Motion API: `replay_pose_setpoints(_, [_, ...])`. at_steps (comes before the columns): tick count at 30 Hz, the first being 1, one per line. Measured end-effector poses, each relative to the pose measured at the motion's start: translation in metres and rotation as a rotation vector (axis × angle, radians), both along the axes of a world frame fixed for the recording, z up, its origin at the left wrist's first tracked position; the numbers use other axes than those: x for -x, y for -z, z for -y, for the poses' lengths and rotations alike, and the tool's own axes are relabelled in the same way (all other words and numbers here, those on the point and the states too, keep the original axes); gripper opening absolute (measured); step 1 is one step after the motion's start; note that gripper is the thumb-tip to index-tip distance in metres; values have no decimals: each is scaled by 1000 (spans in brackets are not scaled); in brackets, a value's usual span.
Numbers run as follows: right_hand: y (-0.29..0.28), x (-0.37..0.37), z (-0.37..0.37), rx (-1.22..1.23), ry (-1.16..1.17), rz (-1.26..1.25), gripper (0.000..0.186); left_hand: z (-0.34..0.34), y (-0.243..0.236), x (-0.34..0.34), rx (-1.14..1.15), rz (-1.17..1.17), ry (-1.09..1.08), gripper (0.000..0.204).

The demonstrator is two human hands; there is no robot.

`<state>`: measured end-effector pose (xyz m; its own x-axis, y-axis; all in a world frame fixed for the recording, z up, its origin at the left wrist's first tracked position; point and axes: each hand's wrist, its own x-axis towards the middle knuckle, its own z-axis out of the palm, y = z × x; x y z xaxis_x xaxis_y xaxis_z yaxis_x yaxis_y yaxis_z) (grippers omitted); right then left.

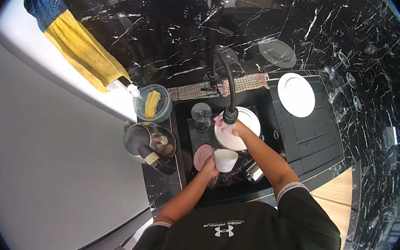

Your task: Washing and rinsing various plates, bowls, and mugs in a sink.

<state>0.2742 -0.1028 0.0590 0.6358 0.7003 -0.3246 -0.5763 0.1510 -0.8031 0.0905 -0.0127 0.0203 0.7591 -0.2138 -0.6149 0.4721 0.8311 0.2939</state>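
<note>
Presumably rinsing's underway: cup's gripped by left hand, right hand seemingly open, empty under faucet; cup's needed there next.

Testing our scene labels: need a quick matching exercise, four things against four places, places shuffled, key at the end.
Things
1. Sponge
2. Left hand
3. Towel
4. Right hand

Places
A. Under the tap
B. Hanging at the upper left
C. In the tub
D. Gripping the white cup

Pairs: 1-C, 2-D, 3-B, 4-A
</note>
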Motion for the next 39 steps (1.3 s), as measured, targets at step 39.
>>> replay_pose_setpoints(39, [38,17,4,691,130,1129,24,9,-36,-101,-476,173,-499,53])
